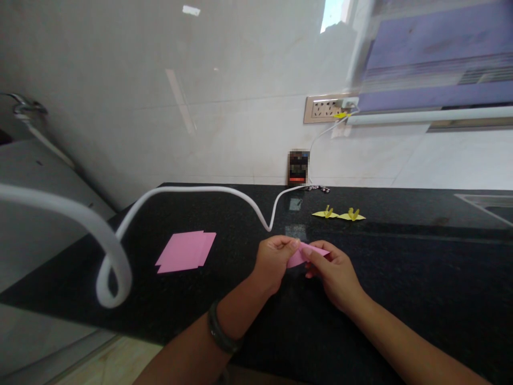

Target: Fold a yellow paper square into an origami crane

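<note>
Between my two hands is a folded piece of pink paper [295, 260], held a little above the black counter. My left hand [273, 262] pinches its left end between thumb and fingers. On the other side, my right hand [331, 267] grips it with the thumb on top and the fingers behind. The fingers hide part of the folds. Flat pink paper sheets [184, 252] lie overlapped on the counter to the left. Beyond my right hand stand two folded yellow paper cranes [351, 216], side by side with wings touching.
A thick white flexible tube [200, 189] loops over the counter [240, 342] from the left. A phone [298, 167] leans on the tiled wall, with a cable running up to a socket panel [326, 109]. A sink edge [484, 200] shows at the far right.
</note>
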{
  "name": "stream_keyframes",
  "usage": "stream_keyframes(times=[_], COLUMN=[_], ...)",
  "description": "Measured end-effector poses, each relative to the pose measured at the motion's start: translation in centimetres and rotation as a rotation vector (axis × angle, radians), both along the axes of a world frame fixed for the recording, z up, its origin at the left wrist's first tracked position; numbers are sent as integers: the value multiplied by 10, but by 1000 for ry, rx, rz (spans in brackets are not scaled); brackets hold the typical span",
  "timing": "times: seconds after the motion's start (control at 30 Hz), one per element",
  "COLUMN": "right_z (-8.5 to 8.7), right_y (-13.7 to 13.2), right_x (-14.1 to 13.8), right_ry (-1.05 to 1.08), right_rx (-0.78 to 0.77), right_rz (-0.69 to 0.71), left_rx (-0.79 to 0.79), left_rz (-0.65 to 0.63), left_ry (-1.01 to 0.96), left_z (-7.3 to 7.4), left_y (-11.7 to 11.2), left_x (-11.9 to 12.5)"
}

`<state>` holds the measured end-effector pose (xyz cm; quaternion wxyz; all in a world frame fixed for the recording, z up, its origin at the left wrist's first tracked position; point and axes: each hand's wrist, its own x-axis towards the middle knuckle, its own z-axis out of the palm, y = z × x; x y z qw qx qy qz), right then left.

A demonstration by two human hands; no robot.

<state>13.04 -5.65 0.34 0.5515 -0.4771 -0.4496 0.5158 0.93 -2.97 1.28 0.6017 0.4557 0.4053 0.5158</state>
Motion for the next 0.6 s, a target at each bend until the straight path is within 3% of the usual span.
stream_keyframes(times=[0.17,0.6], right_z=[-2,-7], right_y=[0,2], right_x=[1,1], right_ry=[-21,-43], right_rx=[-22,-36], right_rz=[19,18], left_rx=[-99,-222], left_rz=[-56,-53], left_ry=[-60,-257], left_z=[-2,2], left_y=[1,3], left_x=[-1,-1])
